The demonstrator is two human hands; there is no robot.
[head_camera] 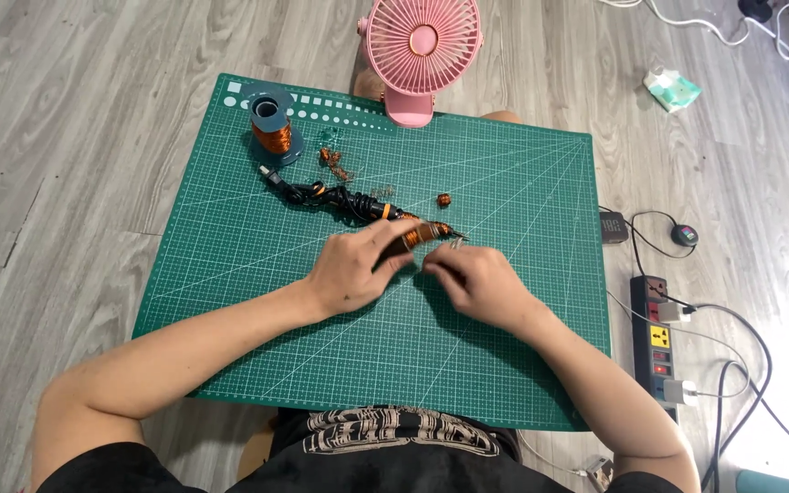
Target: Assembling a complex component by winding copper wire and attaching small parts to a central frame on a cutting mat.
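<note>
**Coil winding on the green mat: partly wound, spool still stocked**

1. Nearest me: my left hand (351, 269), fingers clamped round a dark handled tool (385, 212) that lies across the middle of the cutting mat (230, 274). Copper wire (424, 233) is already wrapped in a tight band near its tip, just past my thumb.
2. My right hand (478, 281), touching the tool tip, fingertips pinched together at the wire end; the strand itself is too fine for me to make out.
3. Behind the hands: the tool's black cord (321, 194), bundled on the mat, and one small finished-looking copper coil (444, 200) lying apart to the right.
4. Farther: copper scraps (332, 162), then a grey spool (272, 128) with plenty of wire on it.
5. Far edge: a pink fan (422, 50). Off the mat, right: a power strip (657, 338) on the floor.

Judgement: one small coil seems done, the winding in hand looks part-way, with wire left to use
</note>
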